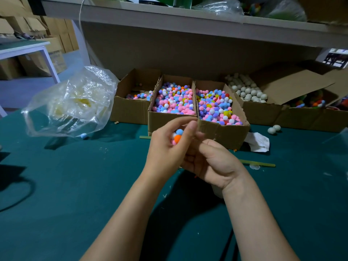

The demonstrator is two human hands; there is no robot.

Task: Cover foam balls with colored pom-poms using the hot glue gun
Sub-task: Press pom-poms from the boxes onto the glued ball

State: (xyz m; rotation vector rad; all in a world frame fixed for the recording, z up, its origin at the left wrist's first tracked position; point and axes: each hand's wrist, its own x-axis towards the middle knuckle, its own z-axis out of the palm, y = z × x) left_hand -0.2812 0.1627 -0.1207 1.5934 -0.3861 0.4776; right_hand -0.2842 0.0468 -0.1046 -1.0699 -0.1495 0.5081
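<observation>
Foam ball [174,136], part-covered w/ pom-poms [177,138], is sitting in my left hand [163,149], fingers curling round it, above the green counter [75,185], just in front of the pom-pom boxes [222,132]. Right hand [212,162] is touching the left; fingers curled, can't tell if gripping anything.

Three pom-pom boxes [169,122], one foam-ball box [259,112], one bag [75,102], two loose foam balls [271,130], one covered ball [178,137]

Green-topped table [56,185], grey shelf [188,17] overhead, stacked cardboard cartons [56,32] behind, dim light
</observation>
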